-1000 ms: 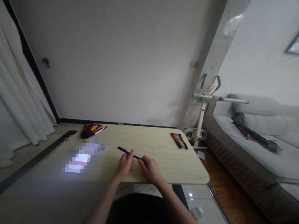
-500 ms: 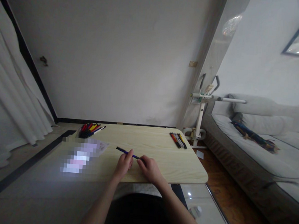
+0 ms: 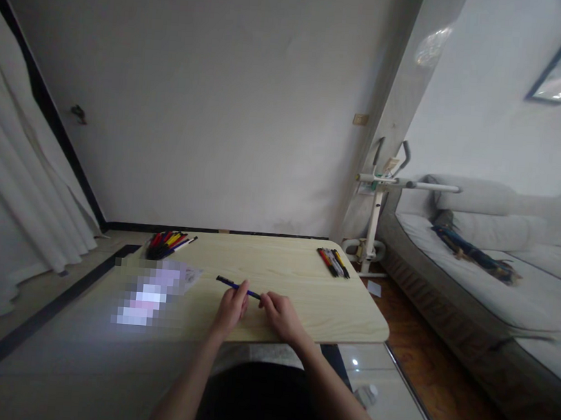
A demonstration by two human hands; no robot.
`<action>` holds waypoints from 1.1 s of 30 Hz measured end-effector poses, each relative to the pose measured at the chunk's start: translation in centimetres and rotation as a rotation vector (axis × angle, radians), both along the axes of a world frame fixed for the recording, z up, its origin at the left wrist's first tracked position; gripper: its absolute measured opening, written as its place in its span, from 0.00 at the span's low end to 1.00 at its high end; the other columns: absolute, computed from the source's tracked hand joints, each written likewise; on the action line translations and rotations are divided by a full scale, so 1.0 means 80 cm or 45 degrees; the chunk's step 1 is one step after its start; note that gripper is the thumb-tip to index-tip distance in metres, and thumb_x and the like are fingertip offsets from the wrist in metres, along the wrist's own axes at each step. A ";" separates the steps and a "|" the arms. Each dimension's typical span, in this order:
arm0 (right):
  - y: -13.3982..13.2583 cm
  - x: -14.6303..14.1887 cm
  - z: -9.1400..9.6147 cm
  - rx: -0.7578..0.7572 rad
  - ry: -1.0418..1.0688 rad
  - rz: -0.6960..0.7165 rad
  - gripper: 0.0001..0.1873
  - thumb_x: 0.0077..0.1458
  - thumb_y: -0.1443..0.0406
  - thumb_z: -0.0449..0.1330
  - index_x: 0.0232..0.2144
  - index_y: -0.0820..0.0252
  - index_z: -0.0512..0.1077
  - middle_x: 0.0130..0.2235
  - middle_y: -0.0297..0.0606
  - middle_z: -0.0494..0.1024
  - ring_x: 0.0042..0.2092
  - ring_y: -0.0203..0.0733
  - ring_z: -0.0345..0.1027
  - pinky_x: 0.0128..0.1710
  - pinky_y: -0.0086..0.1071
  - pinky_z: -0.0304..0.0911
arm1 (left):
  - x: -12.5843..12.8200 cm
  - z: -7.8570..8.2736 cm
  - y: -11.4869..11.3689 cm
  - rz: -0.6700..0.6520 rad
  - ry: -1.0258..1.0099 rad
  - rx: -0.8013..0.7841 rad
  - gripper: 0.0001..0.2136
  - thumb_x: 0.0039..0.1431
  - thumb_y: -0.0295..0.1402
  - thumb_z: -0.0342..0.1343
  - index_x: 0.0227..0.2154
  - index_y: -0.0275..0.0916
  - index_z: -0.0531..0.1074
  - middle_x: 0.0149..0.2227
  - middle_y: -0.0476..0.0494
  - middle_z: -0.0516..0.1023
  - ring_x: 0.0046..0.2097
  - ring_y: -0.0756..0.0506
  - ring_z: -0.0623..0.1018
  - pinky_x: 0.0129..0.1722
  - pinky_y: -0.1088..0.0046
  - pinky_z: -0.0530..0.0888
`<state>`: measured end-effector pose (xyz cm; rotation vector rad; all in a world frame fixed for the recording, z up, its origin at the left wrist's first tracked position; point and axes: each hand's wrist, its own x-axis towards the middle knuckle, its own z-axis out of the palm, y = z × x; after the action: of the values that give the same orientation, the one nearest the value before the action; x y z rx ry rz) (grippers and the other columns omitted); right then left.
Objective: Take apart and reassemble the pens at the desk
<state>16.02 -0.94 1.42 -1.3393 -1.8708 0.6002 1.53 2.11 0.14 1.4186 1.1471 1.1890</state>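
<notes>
One pen (image 3: 226, 281), dark with a blue section, in head view: it sits over the near part of the tabletop (image 3: 257, 257), slanted, its free end pointing left and away from the person. Left hand (image 3: 233, 306) closed around the pen's middle, thumb on top. Right hand (image 3: 279, 313) pinches the right-hand end, thumb side toward the left hand; the tip there is hidden by the fingers. Hands near each other, apart, with a short bit of pen between.

Far left corner of tabletop: fanned pile of pens (image 3: 168, 245), mixed red, yellow, dark and white. Far right: smaller set of pens (image 3: 333, 263), side by side, red, grey, black, yellow. Pixelated bright patch (image 3: 144, 299) at left, can't tell what; pale printed sheet (image 3: 192, 275) shows at its edge. Beyond, right: white exercise machine (image 3: 374, 227), grey sofa (image 3: 502, 227).
</notes>
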 end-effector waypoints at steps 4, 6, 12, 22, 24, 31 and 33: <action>0.001 0.000 -0.003 0.018 -0.040 0.004 0.22 0.59 0.59 0.40 0.25 0.61 0.69 0.23 0.35 0.71 0.28 0.34 0.64 0.30 0.25 0.54 | 0.001 0.000 0.000 -0.003 0.005 -0.009 0.23 0.54 0.47 0.41 0.09 0.40 0.52 0.08 0.55 0.52 0.13 0.54 0.57 0.16 0.76 0.56; 0.001 0.001 -0.004 0.024 -0.057 0.004 0.21 0.59 0.59 0.41 0.25 0.61 0.68 0.23 0.35 0.70 0.27 0.34 0.63 0.29 0.25 0.54 | 0.000 0.001 0.001 0.001 0.027 -0.010 0.23 0.54 0.47 0.41 0.09 0.40 0.52 0.08 0.55 0.52 0.13 0.54 0.57 0.16 0.76 0.56; 0.001 0.003 -0.002 0.011 -0.080 0.008 0.19 0.59 0.61 0.42 0.25 0.61 0.67 0.23 0.34 0.69 0.26 0.33 0.62 0.28 0.24 0.54 | -0.001 -0.001 0.001 -0.020 0.081 0.015 0.23 0.54 0.47 0.40 0.09 0.39 0.52 0.08 0.54 0.52 0.13 0.54 0.57 0.16 0.77 0.56; 0.001 0.003 0.002 0.001 -0.015 -0.003 0.18 0.58 0.60 0.43 0.23 0.61 0.66 0.21 0.33 0.67 0.25 0.34 0.61 0.26 0.24 0.54 | -0.001 0.005 -0.001 -0.040 0.071 -0.029 0.23 0.53 0.49 0.40 0.09 0.40 0.53 0.09 0.54 0.53 0.13 0.54 0.57 0.16 0.77 0.55; 0.001 0.003 0.002 -0.001 -0.009 -0.001 0.18 0.58 0.60 0.43 0.23 0.61 0.66 0.21 0.33 0.67 0.25 0.34 0.61 0.26 0.24 0.54 | 0.000 0.006 -0.001 -0.045 0.070 -0.030 0.24 0.53 0.49 0.40 0.09 0.40 0.53 0.09 0.54 0.53 0.13 0.54 0.57 0.16 0.77 0.55; 0.003 0.004 -0.003 0.013 0.018 0.012 0.17 0.57 0.61 0.45 0.24 0.61 0.67 0.21 0.32 0.68 0.25 0.33 0.61 0.26 0.24 0.54 | 0.000 0.005 0.000 -0.025 0.095 -0.028 0.24 0.53 0.49 0.40 0.08 0.40 0.52 0.08 0.54 0.51 0.13 0.54 0.56 0.16 0.76 0.54; 0.003 0.004 -0.004 0.009 0.029 0.014 0.16 0.57 0.61 0.45 0.24 0.61 0.67 0.21 0.32 0.68 0.25 0.33 0.61 0.26 0.24 0.54 | 0.000 0.006 0.000 -0.024 0.093 -0.026 0.25 0.53 0.49 0.40 0.08 0.40 0.52 0.08 0.54 0.52 0.13 0.54 0.57 0.16 0.76 0.55</action>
<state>16.34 -0.69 1.10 -1.3127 -1.8618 0.6115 1.56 2.09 0.62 1.4652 1.1901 1.1171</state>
